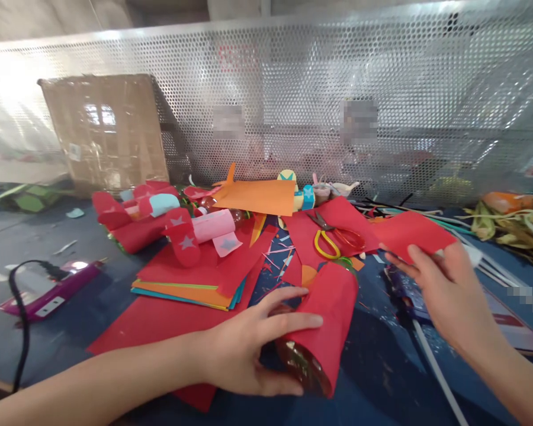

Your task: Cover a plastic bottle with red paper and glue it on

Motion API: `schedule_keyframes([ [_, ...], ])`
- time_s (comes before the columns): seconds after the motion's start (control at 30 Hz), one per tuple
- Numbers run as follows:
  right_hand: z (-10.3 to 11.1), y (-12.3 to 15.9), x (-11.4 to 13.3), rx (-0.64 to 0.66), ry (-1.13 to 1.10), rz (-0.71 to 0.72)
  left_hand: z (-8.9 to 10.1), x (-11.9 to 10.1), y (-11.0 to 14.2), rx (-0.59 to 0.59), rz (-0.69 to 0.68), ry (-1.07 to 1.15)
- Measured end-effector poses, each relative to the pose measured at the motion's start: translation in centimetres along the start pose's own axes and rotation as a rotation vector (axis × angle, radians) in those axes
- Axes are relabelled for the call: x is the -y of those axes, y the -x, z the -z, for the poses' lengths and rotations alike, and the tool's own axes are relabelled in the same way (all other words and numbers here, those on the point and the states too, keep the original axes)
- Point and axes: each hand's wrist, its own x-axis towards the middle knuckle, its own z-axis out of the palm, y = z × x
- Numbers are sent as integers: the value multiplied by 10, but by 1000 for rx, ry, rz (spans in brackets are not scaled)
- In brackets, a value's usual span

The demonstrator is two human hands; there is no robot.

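My left hand (270,343) is closed around a plastic bottle (304,367) that lies on its side, wrapped in red paper (331,319); its clear greenish base faces me. My right hand (448,290) pinches a separate piece of red paper (413,232) by its near edge, raised at the right. Scissors (326,242) with yellow and red handles rest on a red sheet (293,231) beyond the bottle. Below my right hand is a dark glue gun (400,290), partly hidden, with a white stick (435,367) pointing toward me.
A stack of coloured paper (182,293) lies left of the bottle. Behind it are red-wrapped bottles (142,234) with star decorations and an orange sheet (257,197). A purple power strip (53,290) with a black cord sits far left. Cardboard (106,136) leans against a perforated metal panel (293,77).
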Motion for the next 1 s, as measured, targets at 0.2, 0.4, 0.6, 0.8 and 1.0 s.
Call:
schedule_keyframes([
  [0.2, 3, 1, 2, 0, 65, 48, 10, 6, -6, -127, 110, 183],
  [0.4, 3, 10, 5, 171, 217, -23, 25, 28, -10, -287, 272, 457],
  [0.6, -2, 18, 8, 414, -54, -217, 37, 59, -16, -411, 306, 214],
  [0.8, -6, 16, -3, 623, 383, -520, 45, 73, -15, -423, 267, -440],
  [1.0, -5, 14, -13, 572, 474, -358, 44, 60, -13, -469, 193, -695],
])
